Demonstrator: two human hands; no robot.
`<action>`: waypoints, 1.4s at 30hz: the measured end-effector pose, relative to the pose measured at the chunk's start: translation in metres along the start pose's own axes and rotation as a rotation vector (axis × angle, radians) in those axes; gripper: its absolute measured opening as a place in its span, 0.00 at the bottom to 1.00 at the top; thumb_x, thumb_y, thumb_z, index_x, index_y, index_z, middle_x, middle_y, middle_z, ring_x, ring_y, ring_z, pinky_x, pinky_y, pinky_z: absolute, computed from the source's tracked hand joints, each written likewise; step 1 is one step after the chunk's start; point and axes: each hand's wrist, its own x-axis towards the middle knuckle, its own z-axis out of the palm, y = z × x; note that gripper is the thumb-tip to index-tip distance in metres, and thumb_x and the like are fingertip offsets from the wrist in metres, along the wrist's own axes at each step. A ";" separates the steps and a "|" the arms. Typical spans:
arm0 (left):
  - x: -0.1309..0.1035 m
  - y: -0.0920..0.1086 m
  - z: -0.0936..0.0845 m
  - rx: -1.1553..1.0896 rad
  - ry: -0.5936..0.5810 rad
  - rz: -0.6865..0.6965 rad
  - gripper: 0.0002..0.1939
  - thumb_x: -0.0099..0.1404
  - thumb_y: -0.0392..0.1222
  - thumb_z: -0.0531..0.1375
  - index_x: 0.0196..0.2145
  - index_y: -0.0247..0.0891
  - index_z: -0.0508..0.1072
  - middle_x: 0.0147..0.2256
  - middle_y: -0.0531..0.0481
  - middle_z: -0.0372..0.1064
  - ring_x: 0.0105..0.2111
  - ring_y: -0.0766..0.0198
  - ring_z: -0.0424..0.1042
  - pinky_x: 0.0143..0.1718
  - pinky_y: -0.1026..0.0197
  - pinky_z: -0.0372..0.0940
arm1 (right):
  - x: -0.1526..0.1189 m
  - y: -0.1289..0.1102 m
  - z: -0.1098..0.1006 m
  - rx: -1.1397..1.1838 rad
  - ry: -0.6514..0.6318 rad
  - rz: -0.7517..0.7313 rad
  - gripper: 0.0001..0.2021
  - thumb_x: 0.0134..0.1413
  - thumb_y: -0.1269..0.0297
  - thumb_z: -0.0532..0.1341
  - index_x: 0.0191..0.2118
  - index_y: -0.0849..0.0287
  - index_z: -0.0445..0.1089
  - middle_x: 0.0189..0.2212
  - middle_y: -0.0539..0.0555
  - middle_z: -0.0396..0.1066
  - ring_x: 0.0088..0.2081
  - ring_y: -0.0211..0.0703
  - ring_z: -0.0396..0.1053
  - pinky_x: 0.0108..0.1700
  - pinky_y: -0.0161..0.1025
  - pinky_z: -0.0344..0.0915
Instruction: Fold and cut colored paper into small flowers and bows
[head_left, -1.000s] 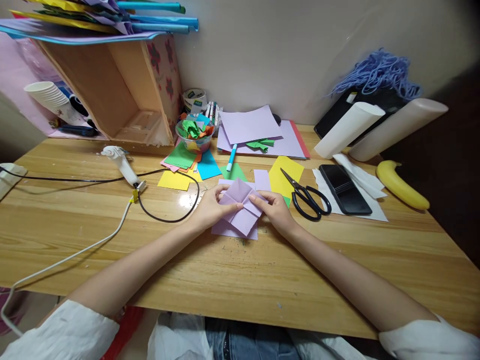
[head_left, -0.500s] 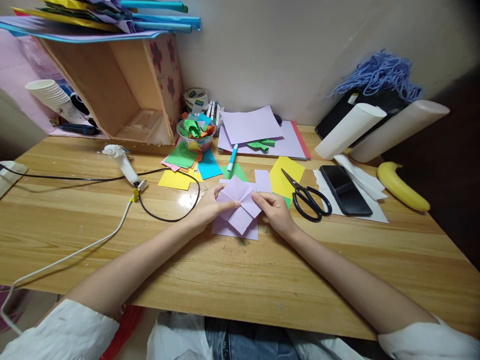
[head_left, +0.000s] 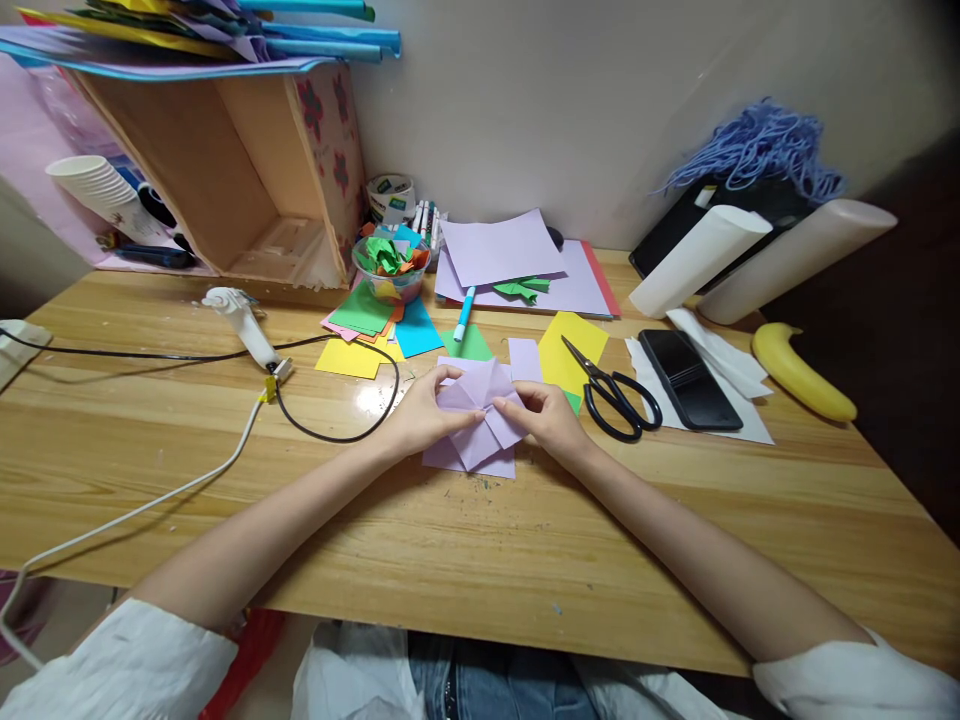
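A folded purple paper [head_left: 480,440] with creases meeting at its middle is held between my two hands. My left hand [head_left: 427,412] grips its left side, thumb on top near the centre. On the right side, my right hand [head_left: 545,412] pinches it, fingertips close to the centre. Beneath lies a flat purple sheet [head_left: 504,466] on the table. A small purple piece [head_left: 524,358], a green paper [head_left: 472,343] and a yellow sheet [head_left: 574,350] lie just beyond. Black-handled scissors [head_left: 613,393] rest partly on the yellow sheet, to the right of my right hand.
A phone [head_left: 690,380] on white paper and a banana [head_left: 801,372] lie at the right. Behind are a bowl of paper scraps [head_left: 391,265], a blue marker [head_left: 464,314] and purple sheets [head_left: 502,250]. A white device [head_left: 241,325] with cables [head_left: 150,500] is at the left.
The folded purple paper has turned slightly between my hands. My right fingertips have moved left, closer to its centre. My left hand keeps its grip.
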 end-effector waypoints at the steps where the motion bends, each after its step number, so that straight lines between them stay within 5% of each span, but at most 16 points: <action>1: 0.000 0.001 -0.001 0.001 0.009 0.010 0.24 0.46 0.41 0.66 0.41 0.35 0.65 0.36 0.47 0.70 0.33 0.62 0.70 0.35 0.61 0.65 | 0.000 0.001 0.000 0.015 0.000 0.000 0.11 0.45 0.58 0.61 0.24 0.62 0.69 0.19 0.48 0.64 0.22 0.35 0.60 0.24 0.32 0.56; 11: 0.004 -0.002 -0.005 -0.218 0.037 -0.009 0.23 0.45 0.39 0.67 0.40 0.34 0.68 0.37 0.43 0.73 0.37 0.58 0.72 0.37 0.58 0.67 | 0.002 0.002 0.001 0.027 0.026 -0.018 0.11 0.43 0.60 0.63 0.33 0.61 0.72 0.32 0.54 0.74 0.32 0.42 0.70 0.34 0.37 0.66; 17: 0.000 -0.004 0.005 -0.208 -0.010 0.081 0.20 0.48 0.39 0.65 0.40 0.34 0.67 0.37 0.44 0.73 0.37 0.59 0.73 0.37 0.59 0.67 | 0.000 -0.003 0.001 -0.097 0.002 0.069 0.13 0.40 0.58 0.65 0.31 0.63 0.72 0.30 0.55 0.74 0.31 0.45 0.70 0.32 0.38 0.65; 22: 0.003 -0.006 0.003 -0.271 -0.047 -0.007 0.25 0.47 0.42 0.66 0.42 0.34 0.65 0.34 0.44 0.73 0.32 0.60 0.73 0.33 0.59 0.68 | 0.002 -0.004 -0.003 -0.004 -0.055 0.128 0.15 0.41 0.57 0.64 0.33 0.63 0.72 0.32 0.55 0.75 0.31 0.43 0.70 0.32 0.37 0.66; 33: 0.004 -0.004 0.001 -0.270 -0.055 0.047 0.24 0.47 0.35 0.66 0.41 0.35 0.64 0.33 0.46 0.73 0.31 0.61 0.73 0.33 0.60 0.68 | 0.002 -0.002 -0.004 0.063 -0.093 0.085 0.12 0.42 0.59 0.65 0.35 0.59 0.73 0.33 0.52 0.76 0.32 0.41 0.72 0.34 0.36 0.67; 36: 0.008 -0.008 -0.003 -0.288 -0.031 0.124 0.20 0.51 0.38 0.63 0.42 0.36 0.64 0.35 0.46 0.72 0.36 0.62 0.72 0.37 0.60 0.67 | 0.001 0.002 -0.001 0.018 0.067 -0.040 0.11 0.43 0.60 0.65 0.34 0.60 0.73 0.32 0.54 0.76 0.32 0.43 0.72 0.34 0.38 0.68; 39: 0.012 -0.011 -0.006 -0.270 0.125 0.173 0.17 0.54 0.43 0.62 0.41 0.36 0.66 0.42 0.45 0.69 0.42 0.62 0.69 0.41 0.61 0.65 | -0.003 0.003 0.000 -0.157 0.340 -0.304 0.07 0.46 0.63 0.63 0.33 0.58 0.73 0.31 0.53 0.74 0.33 0.42 0.71 0.36 0.40 0.68; 42: 0.012 -0.009 -0.006 -0.318 0.109 0.007 0.24 0.56 0.58 0.54 0.36 0.32 0.69 0.37 0.40 0.70 0.35 0.59 0.71 0.33 0.60 0.66 | -0.009 0.000 -0.003 -0.369 0.494 -0.561 0.05 0.48 0.66 0.62 0.33 0.55 0.73 0.32 0.52 0.73 0.35 0.43 0.69 0.39 0.43 0.66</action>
